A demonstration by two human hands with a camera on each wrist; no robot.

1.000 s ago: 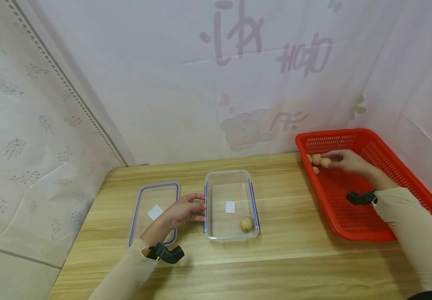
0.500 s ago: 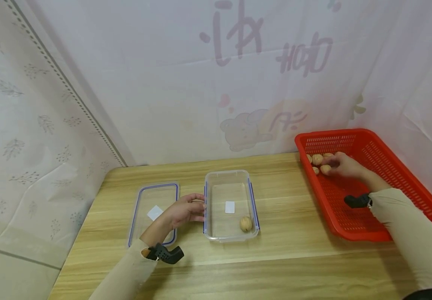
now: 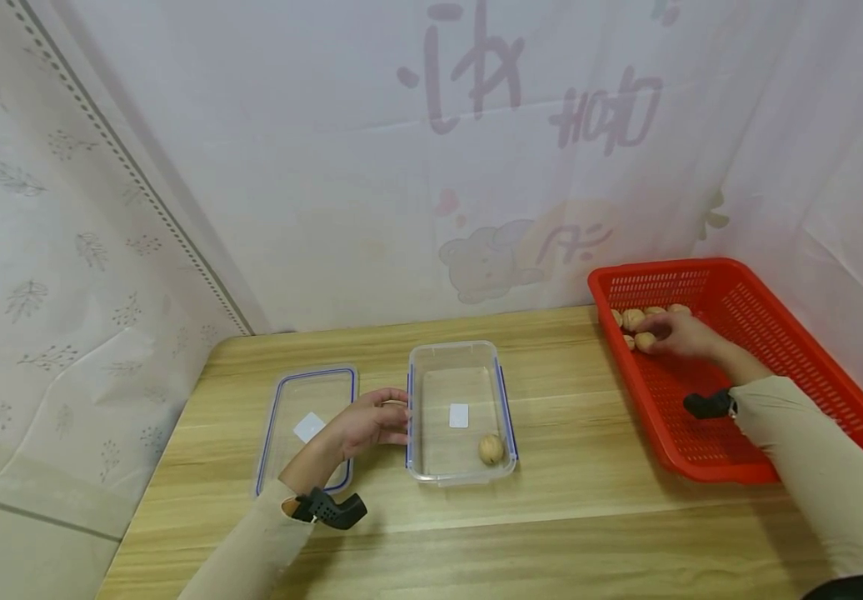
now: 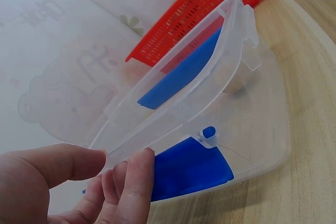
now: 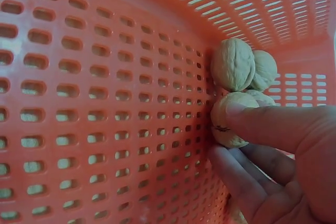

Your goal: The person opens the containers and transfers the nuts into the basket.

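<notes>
In the head view, my left hand (image 3: 371, 421) rests its fingertips against the left side of a clear plastic food box (image 3: 452, 375). The left wrist view shows those fingers touching the outside by a blue latch (image 4: 191, 169), the thumb close to the rim. A single walnut (image 3: 491, 449) lies in the box's near right corner. My right hand (image 3: 682, 336) reaches into a red plastic basket (image 3: 652, 433) and pinches a walnut (image 5: 223, 129) between thumb and fingers, low by the basket's side. Several other walnuts (image 5: 232, 64) sit close around it.
Left of the box, partly under my left forearm, lies a clear lid (image 3: 319, 379) with a blue seal. Everything stands on a wooden table (image 3: 476, 542). A printed curtain (image 3: 341, 208) hangs behind the table and along both sides.
My right hand has shifted left and nearer inside the basket, from one walnut to another, uncovering walnuts at the back. The left hand and box stay put.
</notes>
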